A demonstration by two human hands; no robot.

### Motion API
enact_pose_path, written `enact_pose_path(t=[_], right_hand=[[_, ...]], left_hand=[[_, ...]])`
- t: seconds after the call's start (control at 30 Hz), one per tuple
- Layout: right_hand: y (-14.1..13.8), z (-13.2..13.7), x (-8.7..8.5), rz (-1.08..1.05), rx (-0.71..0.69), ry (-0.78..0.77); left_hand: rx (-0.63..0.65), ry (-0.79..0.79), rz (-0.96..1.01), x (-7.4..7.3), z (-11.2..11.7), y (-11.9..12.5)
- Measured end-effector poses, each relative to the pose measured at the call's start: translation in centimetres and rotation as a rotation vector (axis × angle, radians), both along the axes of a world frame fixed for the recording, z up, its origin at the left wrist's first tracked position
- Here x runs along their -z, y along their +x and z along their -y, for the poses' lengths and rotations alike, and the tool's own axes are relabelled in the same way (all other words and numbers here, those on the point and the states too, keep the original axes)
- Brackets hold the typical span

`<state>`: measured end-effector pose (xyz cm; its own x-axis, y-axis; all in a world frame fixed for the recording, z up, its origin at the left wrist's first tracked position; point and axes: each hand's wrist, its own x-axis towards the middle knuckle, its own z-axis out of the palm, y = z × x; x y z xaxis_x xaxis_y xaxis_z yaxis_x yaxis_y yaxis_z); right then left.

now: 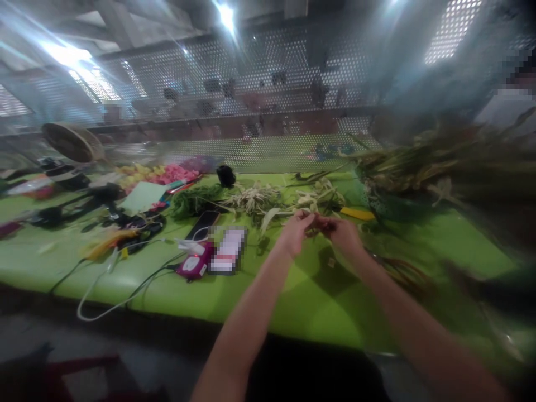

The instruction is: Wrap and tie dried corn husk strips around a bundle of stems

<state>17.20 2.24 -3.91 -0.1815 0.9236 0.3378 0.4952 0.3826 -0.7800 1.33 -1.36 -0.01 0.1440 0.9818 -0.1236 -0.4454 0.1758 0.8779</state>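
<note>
My left hand [295,230] and my right hand [342,233] meet above the green table [318,312], fingertips pinched close together. Whatever lies between the fingers is small and blurred, and I cannot make it out. A pale leaf strip [270,216] shows just left of my left fingers; whether the hand grips it is unclear. Behind the hands lie pale dried plant strips [322,192] and a second bunch of pale strips [255,196]. A yellow flat object [357,213] rests just beyond my right hand.
Left are a pink power strip [195,262] with cables, a lit phone [228,251], a dark phone [202,224], green fibres [195,200] and pink flowers [180,173]. A green basket [381,201] with long dried stalks stands right. Perforated panels [268,67] rise behind.
</note>
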Motion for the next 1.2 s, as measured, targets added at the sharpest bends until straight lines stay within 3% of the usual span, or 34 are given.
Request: enact_pose_path(t=[0.07,0.2,0.27,0.43,0.5,0.6,0.77,0.83,1.0,1.13,1.2], right_hand=[[-0.1,0.2,-0.5,-0.082,-0.033,-0.034],[-0.9,1.1,-1.5,-0.34,-0.162,-0.291],[-1.4,1.5,-1.8,-0.372,-0.188,-0.364],[-1.9,1.2,-0.9,-0.338,-0.24,-0.378],[-1.5,0.5,-0.3,-0.28,-0.248,-0.345],[-0.7,-0.2,0.2,-0.121,-0.214,-0.144],[-0.4,-0.1,-0.3,0.103,-0.116,0.147],[-0.5,0.1,-0.5,0.141,-0.101,0.151],[-0.5,0.0,-0.4,0.18,-0.207,-0.017],[0.6,0.3,-1.8,0.239,-0.121,0.062],[1.1,0.8,-3.1,0.159,-0.055,0.12]], left_hand=[[-0.067,0.04,-0.03,0.3,-0.4,-0.1],[-0.219,0.128,-0.048,0.9,-1.0,0.2],[-0.274,0.156,-0.078,1.1,-1.0,0.6],[-0.202,0.102,-0.006,1.3,-0.8,1.1],[-0.152,0.063,0.033,1.1,-0.8,0.8],[-0.102,0.025,0.029,0.6,-0.8,0.0],[-0.142,0.055,-0.113,0.4,-0.5,-0.6],[-0.137,0.082,-0.106,0.5,-0.5,-0.4],[-0.074,0.093,0.086,0.8,-0.8,0.3],[-0.121,0.165,0.025,1.3,-1.0,0.6],[-0.147,0.243,-0.061,1.7,-1.2,0.6]])
